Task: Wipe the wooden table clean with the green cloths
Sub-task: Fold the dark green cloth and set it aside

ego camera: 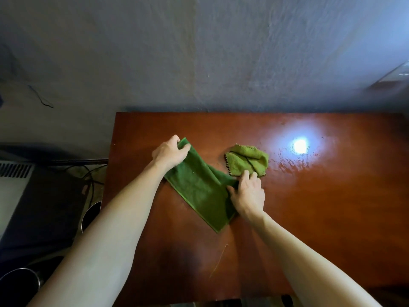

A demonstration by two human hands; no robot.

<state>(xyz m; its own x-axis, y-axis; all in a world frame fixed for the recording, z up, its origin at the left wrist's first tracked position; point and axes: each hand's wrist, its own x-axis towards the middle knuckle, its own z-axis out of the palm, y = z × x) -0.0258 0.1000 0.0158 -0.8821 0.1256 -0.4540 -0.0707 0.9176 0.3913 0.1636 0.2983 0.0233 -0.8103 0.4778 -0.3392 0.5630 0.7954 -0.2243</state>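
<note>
Fingers and thumb of the left hand (170,155) curl round the far corner of a dark green cloth (199,191) and lift it slightly. The right hand (248,194) pinches a bunched fold at the cloth's opposite edge. Between the two grips the cloth stretches in a slanted band, its near corner trailing flat on the wooden table (309,209) below the right wrist.

Just beyond the right fingertips lies a lighter green cloth (246,159), crumpled and held by neither hand. Whether the fingertips touch its near edge cannot be told. Farther out past that cloth, a bright glare (300,146) from a lamp shows specks and streaks on the tabletop. Nearer the person than both hands, a thin pale strand (219,261) lies on the wood.

Outside the left forearm, off the table's edge, are cables (90,173), a metal pot (90,214) and a grey vented appliance (15,173). A grey wall (199,52) rises behind the table.

The step in hand appears to be readying the dark cloth, by spreading or folding it, before wiping begins. The next move likely calls for gathering it into a pad under one palm, pressing it flat, and sweeping toward the speckled patch beyond the right hand.
</note>
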